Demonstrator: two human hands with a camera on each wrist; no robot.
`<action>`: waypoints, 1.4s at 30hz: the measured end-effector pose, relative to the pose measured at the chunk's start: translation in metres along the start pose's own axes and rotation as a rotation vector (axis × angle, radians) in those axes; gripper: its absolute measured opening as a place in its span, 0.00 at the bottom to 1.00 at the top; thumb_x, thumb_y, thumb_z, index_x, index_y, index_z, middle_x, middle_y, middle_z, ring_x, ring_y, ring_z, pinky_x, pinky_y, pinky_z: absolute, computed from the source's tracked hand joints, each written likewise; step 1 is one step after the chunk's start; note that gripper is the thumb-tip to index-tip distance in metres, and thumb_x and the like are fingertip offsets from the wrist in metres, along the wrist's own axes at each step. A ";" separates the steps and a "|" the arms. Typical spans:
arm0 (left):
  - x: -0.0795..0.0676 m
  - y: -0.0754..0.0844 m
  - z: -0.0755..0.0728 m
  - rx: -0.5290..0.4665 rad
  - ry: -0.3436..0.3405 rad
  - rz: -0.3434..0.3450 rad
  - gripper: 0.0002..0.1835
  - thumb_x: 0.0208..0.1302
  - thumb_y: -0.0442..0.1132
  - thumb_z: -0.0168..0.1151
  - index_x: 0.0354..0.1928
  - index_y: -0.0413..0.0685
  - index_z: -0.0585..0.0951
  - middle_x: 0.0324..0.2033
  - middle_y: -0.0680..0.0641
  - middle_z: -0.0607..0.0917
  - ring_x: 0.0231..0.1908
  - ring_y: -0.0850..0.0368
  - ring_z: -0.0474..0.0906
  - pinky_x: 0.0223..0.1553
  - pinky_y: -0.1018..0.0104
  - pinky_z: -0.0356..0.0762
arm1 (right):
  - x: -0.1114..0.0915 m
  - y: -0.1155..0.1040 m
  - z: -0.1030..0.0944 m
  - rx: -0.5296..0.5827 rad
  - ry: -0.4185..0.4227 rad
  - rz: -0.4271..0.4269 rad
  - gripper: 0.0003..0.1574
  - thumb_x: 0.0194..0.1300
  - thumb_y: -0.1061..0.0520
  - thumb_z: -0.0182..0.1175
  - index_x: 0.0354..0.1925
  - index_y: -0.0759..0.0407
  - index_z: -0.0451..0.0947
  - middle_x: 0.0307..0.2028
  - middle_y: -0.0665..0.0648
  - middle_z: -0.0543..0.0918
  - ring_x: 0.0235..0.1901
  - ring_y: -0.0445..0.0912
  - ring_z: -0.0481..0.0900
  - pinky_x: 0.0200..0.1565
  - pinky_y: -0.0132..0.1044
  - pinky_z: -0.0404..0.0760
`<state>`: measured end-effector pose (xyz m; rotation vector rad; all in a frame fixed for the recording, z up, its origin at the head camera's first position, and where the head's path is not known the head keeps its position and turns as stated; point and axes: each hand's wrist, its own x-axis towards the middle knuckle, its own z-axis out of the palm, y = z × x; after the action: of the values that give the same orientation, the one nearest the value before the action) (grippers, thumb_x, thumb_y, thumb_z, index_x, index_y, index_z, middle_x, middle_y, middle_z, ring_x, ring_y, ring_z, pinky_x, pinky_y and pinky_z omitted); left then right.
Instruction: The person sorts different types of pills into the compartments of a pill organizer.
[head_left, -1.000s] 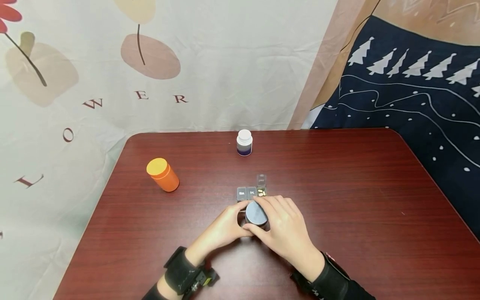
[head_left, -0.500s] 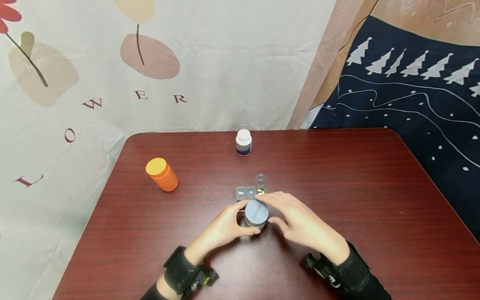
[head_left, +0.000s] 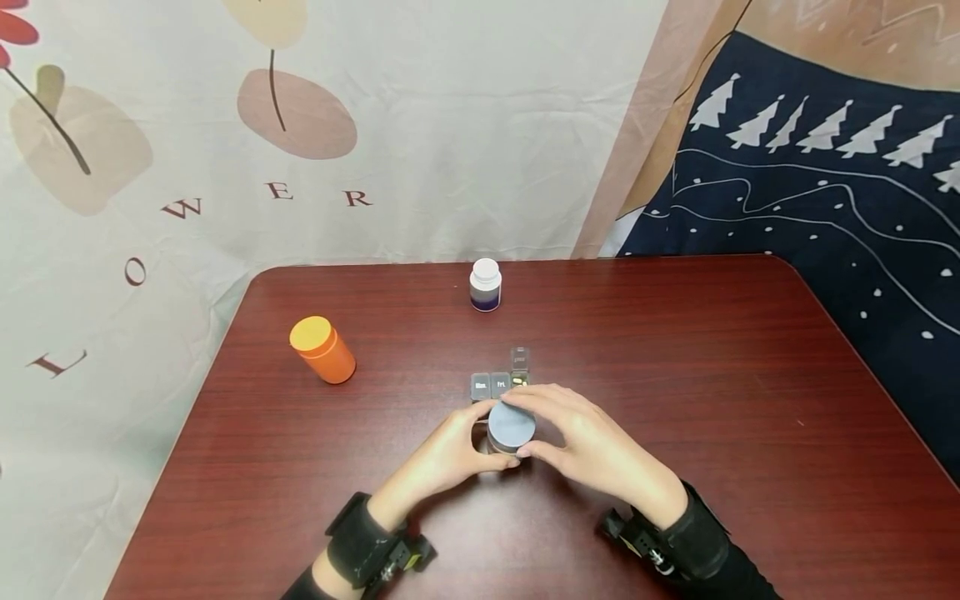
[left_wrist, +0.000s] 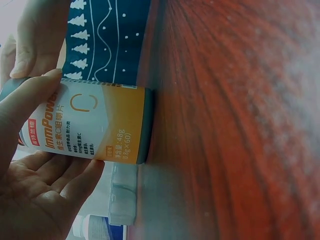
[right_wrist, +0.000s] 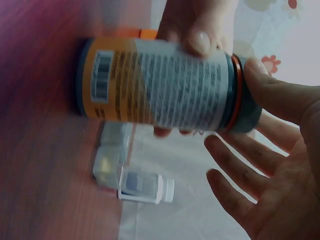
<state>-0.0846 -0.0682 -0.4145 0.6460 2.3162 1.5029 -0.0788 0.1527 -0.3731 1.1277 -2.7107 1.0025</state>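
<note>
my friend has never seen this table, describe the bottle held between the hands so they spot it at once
On the reddish-brown table, find the left hand and right hand, near its middle. Between them is a bottle with a white-and-orange label. Its flat grey lid sets it apart from the yellow-capped orange bottle and the white-capped bottle.

Jar (head_left: 512,426), pillbox (head_left: 481,386) obstruct; gap between pillbox, orange bottle (head_left: 327,354).
</note>
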 end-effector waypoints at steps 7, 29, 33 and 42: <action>-0.001 -0.001 0.000 0.012 0.004 -0.011 0.35 0.54 0.40 0.77 0.64 0.39 0.74 0.52 0.48 0.83 0.53 0.55 0.78 0.59 0.54 0.73 | 0.000 -0.011 0.010 -0.085 0.066 0.002 0.40 0.55 0.53 0.76 0.64 0.53 0.73 0.60 0.50 0.76 0.59 0.46 0.73 0.58 0.46 0.74; -0.001 -0.002 0.000 0.034 0.011 0.008 0.34 0.53 0.36 0.76 0.63 0.41 0.75 0.54 0.47 0.83 0.54 0.55 0.78 0.60 0.55 0.72 | 0.000 -0.018 0.018 -0.141 0.166 0.062 0.41 0.52 0.46 0.77 0.62 0.52 0.74 0.56 0.50 0.79 0.55 0.45 0.76 0.55 0.46 0.77; -0.002 -0.002 0.002 0.021 0.031 0.002 0.34 0.53 0.36 0.76 0.63 0.42 0.76 0.54 0.48 0.83 0.54 0.55 0.78 0.60 0.54 0.72 | 0.000 -0.018 0.019 -0.136 0.189 0.060 0.39 0.53 0.47 0.76 0.61 0.53 0.75 0.53 0.49 0.80 0.52 0.44 0.78 0.55 0.46 0.77; -0.002 0.003 0.006 0.082 0.093 -0.027 0.35 0.50 0.35 0.77 0.62 0.39 0.76 0.53 0.44 0.84 0.53 0.51 0.80 0.57 0.53 0.75 | 0.000 -0.022 0.027 -0.183 0.279 0.057 0.37 0.50 0.51 0.77 0.57 0.57 0.77 0.48 0.50 0.81 0.47 0.44 0.78 0.48 0.42 0.79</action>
<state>-0.0791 -0.0637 -0.4144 0.5740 2.4572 1.4615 -0.0591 0.1256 -0.3829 0.8178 -2.5591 0.8266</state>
